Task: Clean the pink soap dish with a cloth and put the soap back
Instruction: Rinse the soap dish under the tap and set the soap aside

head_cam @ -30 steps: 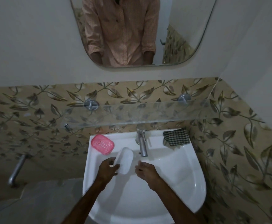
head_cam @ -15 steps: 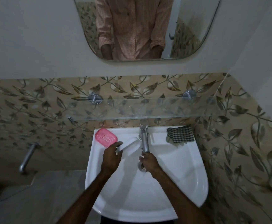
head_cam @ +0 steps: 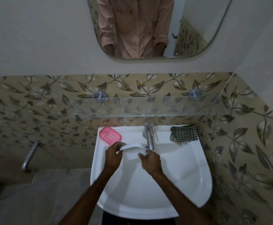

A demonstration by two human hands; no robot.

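From my remote feed, I see both hands over a white corner washbasin [head_cam: 189,189], together holding a white bar of soap [head_cam: 131,151] just below the spout of a chrome tap [head_cam: 149,137]. The left hand [head_cam: 113,155] grips the soap's left end, fingers curled around it, while the right hand [head_cam: 150,160] pinches its right end with curled fingers just beneath the tap's tip. The pink soap dish [head_cam: 110,136] lies on the basin's back left corner, just beyond the left hand and apart from the soap; its ribbed inside faces up. A dark green-and-white checked cloth [head_cam: 184,133] lies crumpled on the basin's back right corner, right of the tap and well apart from both hands. I cannot tell whether water runs from the tap. Above the basin a clear glass shelf [head_cam: 148,108] hangs on two round metal mounts against leaf-patterned tiles [head_cam: 35,103]. Higher up, a rounded mirror [head_cam: 197,30] reflects a person's torso in a peach checked shirt [head_cam: 135,25]. A metal pipe [head_cam: 29,155] juts from the tiled wall at lower left.
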